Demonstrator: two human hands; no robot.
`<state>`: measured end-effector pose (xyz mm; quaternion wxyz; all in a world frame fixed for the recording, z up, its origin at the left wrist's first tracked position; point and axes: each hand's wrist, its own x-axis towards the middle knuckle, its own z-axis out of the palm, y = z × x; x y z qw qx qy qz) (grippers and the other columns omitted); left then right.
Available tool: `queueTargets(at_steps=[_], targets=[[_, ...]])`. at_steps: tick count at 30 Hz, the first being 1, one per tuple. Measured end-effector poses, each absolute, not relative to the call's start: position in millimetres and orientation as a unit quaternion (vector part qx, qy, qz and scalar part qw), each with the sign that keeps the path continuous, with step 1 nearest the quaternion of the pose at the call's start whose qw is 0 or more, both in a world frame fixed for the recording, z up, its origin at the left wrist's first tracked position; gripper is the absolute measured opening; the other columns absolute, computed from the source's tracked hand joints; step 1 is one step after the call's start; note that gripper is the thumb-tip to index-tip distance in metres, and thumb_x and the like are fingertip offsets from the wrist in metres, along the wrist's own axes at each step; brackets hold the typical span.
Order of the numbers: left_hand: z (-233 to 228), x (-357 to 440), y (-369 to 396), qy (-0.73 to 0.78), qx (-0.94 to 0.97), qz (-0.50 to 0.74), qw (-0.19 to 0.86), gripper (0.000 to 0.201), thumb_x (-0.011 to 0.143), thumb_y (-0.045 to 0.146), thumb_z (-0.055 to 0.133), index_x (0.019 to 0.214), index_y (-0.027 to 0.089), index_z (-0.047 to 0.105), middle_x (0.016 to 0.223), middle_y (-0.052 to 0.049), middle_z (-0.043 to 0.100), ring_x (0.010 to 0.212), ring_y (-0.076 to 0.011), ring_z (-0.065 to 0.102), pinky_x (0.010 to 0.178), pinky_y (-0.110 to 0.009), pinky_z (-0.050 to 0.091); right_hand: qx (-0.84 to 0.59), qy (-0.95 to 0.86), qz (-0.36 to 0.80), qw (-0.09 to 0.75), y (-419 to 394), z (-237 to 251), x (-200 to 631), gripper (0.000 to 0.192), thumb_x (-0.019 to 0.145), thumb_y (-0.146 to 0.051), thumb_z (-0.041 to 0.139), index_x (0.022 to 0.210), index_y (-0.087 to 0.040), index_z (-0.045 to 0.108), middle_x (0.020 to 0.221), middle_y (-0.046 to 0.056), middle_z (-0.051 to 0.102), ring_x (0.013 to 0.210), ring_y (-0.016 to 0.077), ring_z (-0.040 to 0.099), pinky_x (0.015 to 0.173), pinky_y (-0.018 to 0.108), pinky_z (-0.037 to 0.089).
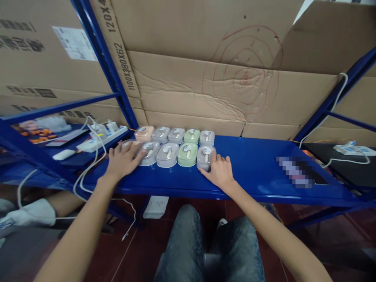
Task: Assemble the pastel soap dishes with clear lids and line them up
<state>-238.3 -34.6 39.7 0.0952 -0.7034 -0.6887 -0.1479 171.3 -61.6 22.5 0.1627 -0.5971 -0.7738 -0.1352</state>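
Observation:
Two rows of small rounded plastic cases stand on a blue metal shelf (252, 164). The back row runs from a peach case (144, 133) through grey ones to a green case (192, 136) and a grey case (207, 138). The front row holds grey cases (167, 154), a green case (187, 154) and a grey end case (205, 157). My left hand (122, 159) lies flat over the front row's left end case, mostly hiding it. My right hand (219, 170) rests with its fingertips against the right end case. Neither hand lifts anything.
Cardboard sheets (235, 78) back the shelf. A white power strip (101, 139) with plugs and cables (88, 172) sits on the left shelf. A blurred flat object (296, 171) lies at the right, another white strip (354, 149) beyond it. My knees (211, 243) are below the shelf edge.

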Motion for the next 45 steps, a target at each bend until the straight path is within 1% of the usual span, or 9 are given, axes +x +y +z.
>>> queueTargets(at_steps=[3, 8, 13, 15, 17, 23, 30, 37, 45], targets=[[37.1, -234.2, -36.8, -0.701, -0.684, -0.167, 0.113, 0.074, 0.111, 0.063, 0.025, 0.162, 0.019, 0.057, 0.172, -0.018, 0.049, 0.161, -0.0534, 0.033, 0.126, -0.077, 0.024, -0.601, -0.769, -0.131, 0.171, -55.5, 21.9, 164.8, 0.105, 0.103, -0.082, 0.045, 0.164, 0.003, 0.041, 0.118, 0.034, 0.075, 0.098, 0.0453, 0.073, 0.099, 0.061, 0.044], [32.7, -238.4, -37.7, -0.698, -0.689, -0.162, 0.11, 0.076, 0.111, 0.065, 0.021, 0.166, 0.021, 0.052, 0.175, -0.017, 0.045, 0.164, -0.0542, 0.029, 0.128, -0.076, 0.02, -0.589, -0.769, -0.102, 0.226, -49.1, 19.3, 173.8, 0.122, 0.092, -0.093, 0.053, 0.17, -0.001, 0.034, 0.126, 0.036, 0.07, 0.111, 0.0516, 0.067, 0.102, 0.07, 0.043], [32.1, -242.9, -40.9, -0.7, -0.683, -0.162, 0.135, 0.073, 0.112, 0.065, 0.03, 0.168, 0.022, 0.048, 0.181, -0.013, 0.035, 0.167, -0.0532, 0.018, 0.131, -0.075, 0.015, -0.512, -0.786, -0.105, 0.329, -47.5, 22.9, 156.3, 0.123, 0.086, -0.095, 0.06, 0.177, -0.022, 0.022, 0.164, 0.032, 0.047, 0.145, 0.0615, 0.043, 0.114, 0.087, 0.029], [31.8, -242.3, -42.3, -0.695, -0.693, -0.145, 0.124, 0.072, 0.112, 0.065, 0.034, 0.17, 0.024, 0.046, 0.181, -0.011, 0.038, 0.166, -0.0534, 0.019, 0.13, -0.076, 0.015, -0.489, -0.802, -0.107, 0.327, -47.0, 21.9, 138.8, 0.118, 0.088, -0.092, 0.064, 0.177, -0.026, 0.023, 0.174, 0.027, 0.035, 0.154, 0.0646, 0.03, 0.118, 0.092, 0.019], [30.6, -240.7, -43.5, -0.69, -0.702, -0.131, 0.119, 0.072, 0.111, 0.064, 0.038, 0.171, 0.026, 0.044, 0.179, -0.01, 0.042, 0.165, -0.0519, 0.023, 0.13, -0.075, 0.016, -0.48, -0.816, -0.105, 0.305, -46.2, 17.7, 121.0, 0.112, 0.089, -0.087, 0.067, 0.176, -0.028, 0.028, 0.177, 0.025, 0.032, 0.157, 0.0663, 0.024, 0.119, 0.094, 0.013], [24.4, -233.6, -47.2, -0.676, -0.704, -0.164, 0.14, 0.078, 0.105, 0.07, 0.041, 0.168, 0.025, 0.05, 0.176, -0.014, 0.044, 0.164, -0.0512, 0.027, 0.131, -0.069, 0.018, -0.472, -0.831, -0.094, 0.278, -44.6, 2.7, 101.7, 0.093, 0.101, -0.073, 0.063, 0.177, -0.034, 0.026, 0.172, 0.022, 0.046, 0.16, 0.0648, 0.023, 0.116, 0.098, 0.009], [17.9, -201.5, -61.6, -0.675, -0.691, -0.196, 0.166, 0.078, 0.106, 0.069, 0.043, 0.166, 0.02, 0.053, 0.175, -0.019, 0.044, 0.162, -0.054, 0.028, 0.129, -0.071, 0.019, -0.502, -0.829, -0.115, 0.221, -53.2, 9.4, 130.4, 0.084, 0.102, -0.069, 0.064, 0.172, -0.028, 0.042, 0.172, 0.023, 0.046, 0.157, 0.0654, 0.03, 0.118, 0.094, 0.016], [11.9, -119.6, -87.5, -0.667, -0.684, -0.224, 0.19, 0.075, 0.108, 0.067, 0.047, 0.166, 0.02, 0.054, 0.173, -0.021, 0.046, 0.159, -0.0607, 0.029, 0.123, -0.077, 0.023, -0.523, -0.817, -0.176, 0.166, -76.4, 12.2, 208.5, 0.077, 0.107, -0.069, 0.053, 0.172, -0.03, 0.044, 0.174, 0.019, 0.047, 0.159, 0.059, 0.036, 0.123, 0.084, 0.023], [13.1, -1.7, -96.2, -0.658, -0.692, -0.247, 0.167, 0.077, 0.106, 0.067, 0.054, 0.164, 0.016, 0.057, 0.17, -0.025, 0.05, 0.155, -0.0684, 0.031, 0.119, -0.085, 0.025, -0.535, -0.809, -0.184, 0.162, -70.5, 14.6, 330.3, 0.078, 0.102, -0.076, 0.057, 0.166, -0.032, 0.054, 0.169, 0.014, 0.055, 0.156, 0.0506, 0.043, 0.126, 0.074, 0.027]])
